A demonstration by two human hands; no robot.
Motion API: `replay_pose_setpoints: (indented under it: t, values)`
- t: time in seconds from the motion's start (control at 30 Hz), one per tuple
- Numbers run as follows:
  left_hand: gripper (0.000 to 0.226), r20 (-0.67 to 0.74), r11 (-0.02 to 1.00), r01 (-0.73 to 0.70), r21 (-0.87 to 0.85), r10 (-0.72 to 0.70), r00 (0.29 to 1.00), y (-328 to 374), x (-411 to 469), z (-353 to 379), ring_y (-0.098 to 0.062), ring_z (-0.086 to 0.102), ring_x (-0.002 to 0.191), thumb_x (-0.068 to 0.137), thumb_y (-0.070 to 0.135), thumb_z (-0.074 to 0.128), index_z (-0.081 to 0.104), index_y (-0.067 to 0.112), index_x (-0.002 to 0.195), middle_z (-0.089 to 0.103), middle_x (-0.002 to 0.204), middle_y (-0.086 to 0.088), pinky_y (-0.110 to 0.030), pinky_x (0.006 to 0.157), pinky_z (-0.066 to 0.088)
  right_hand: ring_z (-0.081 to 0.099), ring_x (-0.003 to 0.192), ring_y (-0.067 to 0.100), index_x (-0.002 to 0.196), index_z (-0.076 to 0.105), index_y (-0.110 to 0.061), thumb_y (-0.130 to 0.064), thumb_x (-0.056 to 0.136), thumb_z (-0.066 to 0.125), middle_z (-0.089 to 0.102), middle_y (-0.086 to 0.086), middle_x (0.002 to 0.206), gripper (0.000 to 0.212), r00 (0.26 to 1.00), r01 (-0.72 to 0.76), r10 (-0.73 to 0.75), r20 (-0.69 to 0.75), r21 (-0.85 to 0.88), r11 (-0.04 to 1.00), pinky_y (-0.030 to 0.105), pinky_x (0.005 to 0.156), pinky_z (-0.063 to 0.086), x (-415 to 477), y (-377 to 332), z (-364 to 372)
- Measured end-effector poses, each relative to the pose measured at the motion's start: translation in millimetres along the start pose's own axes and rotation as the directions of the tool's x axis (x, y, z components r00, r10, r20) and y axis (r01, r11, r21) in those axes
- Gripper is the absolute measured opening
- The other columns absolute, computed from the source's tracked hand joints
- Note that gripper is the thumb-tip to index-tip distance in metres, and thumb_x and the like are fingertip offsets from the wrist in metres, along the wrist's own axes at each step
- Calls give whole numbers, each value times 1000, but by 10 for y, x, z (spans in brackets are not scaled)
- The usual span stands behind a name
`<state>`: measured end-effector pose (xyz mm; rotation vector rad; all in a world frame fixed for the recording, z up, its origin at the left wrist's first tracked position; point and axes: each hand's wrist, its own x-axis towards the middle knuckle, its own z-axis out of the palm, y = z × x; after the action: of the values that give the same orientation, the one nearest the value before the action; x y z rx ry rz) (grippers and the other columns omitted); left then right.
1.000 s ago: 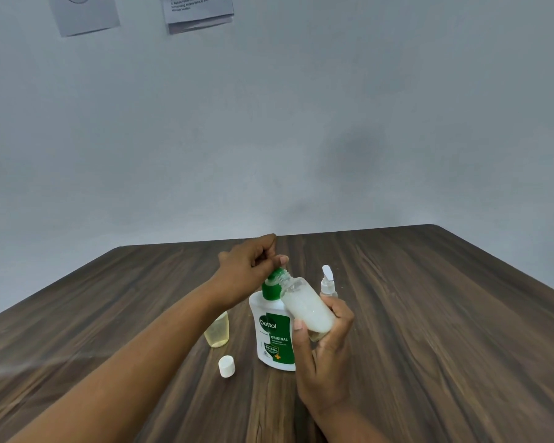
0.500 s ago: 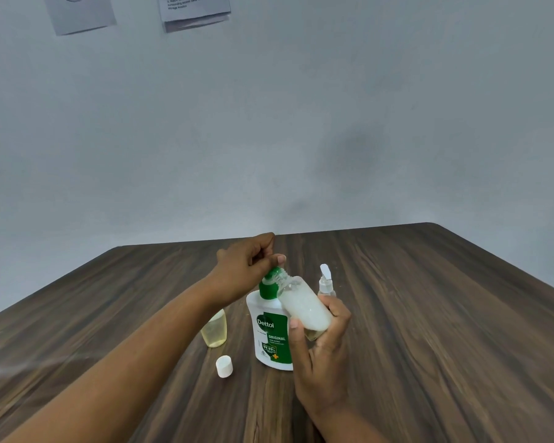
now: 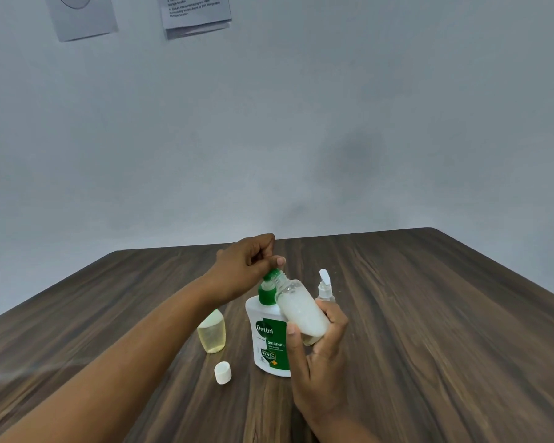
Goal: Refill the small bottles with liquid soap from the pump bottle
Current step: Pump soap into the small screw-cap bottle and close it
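Centre frame, low: the Dettol pump bottle (image 3: pixel 269 342) stands upright on the wooden table (image 3: pixel 429 314). The left hand (image 3: pixel 247 266) sits on top of it with its fingers curled over the green pump head (image 3: pixel 270 277) and the thumb laid along the top, a posture consistent with pressing the pump. The right hand (image 3: pixel 320 350) grasps a small clear bottle (image 3: pixel 301 310) around its lower body, thumb on the near side and fingers wrapped behind. This bottle is tilted, its open threaded neck brought up against the pump spout, evidently so that soap drops straight in. It holds white, bubbly soap over most of its length; filling is judged well advanced. Whether soap is flowing now cannot be told. Left of the pump bottle, just beside it, a small yellowish bottle (image 3: pixel 211 330) stands uncapped on the table. A white cap (image 3: pixel 222 372) lies in front of it, apart from both bottles. Behind the right hand a small spray bottle (image 3: pixel 325 286) stands with its white nozzle upward, close to the held bottle and the item most likely to be knocked. Two paper notices (image 3: pixel 195 11) hang on the wall at the upper left.
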<state>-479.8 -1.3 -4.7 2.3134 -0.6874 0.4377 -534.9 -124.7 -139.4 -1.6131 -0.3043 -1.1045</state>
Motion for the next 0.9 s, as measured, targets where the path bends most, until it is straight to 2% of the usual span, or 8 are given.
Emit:
replay_pose_setpoints:
  t: [0.13,0.23,0.33,0.53,0.6,0.7,0.83,0.9]
  values:
    - [30,-26,999,24,-31,-25,999,-65,-37,70,-2,41,57,77,47,53,39,23,64,42,55,11,-52,88,38,56,93,7,121,27,-41,-68,88,37,45,-23,116,44,1000,14,-14,-17,34,999,13,63,52,17,-23,-3]
    - [31,-45,999,7,-41,-9,999,-54,-51,50,-3,40,58,76,48,52,39,23,64,42,56,9,-42,81,34,59,87,12,121,26,-39,-68,88,36,50,-11,109,45,999,34,-34,-14,5,999,19,59,54,12,-5,-3]
    - [37,-28,999,-7,-37,6,1000,-11,-38,-17,-8,44,61,76,50,54,41,15,70,46,60,4,-43,82,36,60,85,16,124,28,-32,-70,88,34,52,-1,108,53,999,51,-51,-7,-27,998,19,59,54,8,-11,-5]
    - [36,-27,1000,6,-8,-6,1000,1,-40,-6,-5,43,60,79,47,55,41,16,69,46,58,8,-44,87,38,56,93,8,124,28,-32,-69,88,34,42,-20,105,52,999,40,-41,-16,-30,999,17,62,54,12,-14,1]
    - [36,-55,1000,21,22,-20,998,-22,-61,47,-5,43,60,86,40,58,39,19,64,45,56,9,-45,88,39,56,92,9,123,27,-36,-68,88,36,44,-20,112,49,1000,23,-23,-21,-15,1000,23,61,55,7,8,4]
    - [36,-77,999,24,32,-22,997,-49,-81,63,-5,44,60,89,34,59,38,24,61,45,55,11,-48,90,40,55,93,8,124,28,-32,-67,88,37,44,-21,116,51,999,26,-26,-24,-3,1000,25,60,55,-1,15,6]
    - [33,-59,1000,2,22,0,998,8,-72,15,-3,42,58,84,44,56,40,21,67,46,56,11,-41,83,37,53,97,2,124,29,-30,-68,89,36,38,-35,119,52,999,51,-51,-15,-3,999,18,60,53,12,-6,3]
    - [33,-15,999,-6,32,7,1000,41,-52,-37,-2,42,57,84,44,56,41,19,68,49,58,10,-38,79,34,53,97,1,124,29,-29,-67,89,35,37,-37,120,52,998,56,-56,-9,-3,998,17,60,52,18,-15,-4]
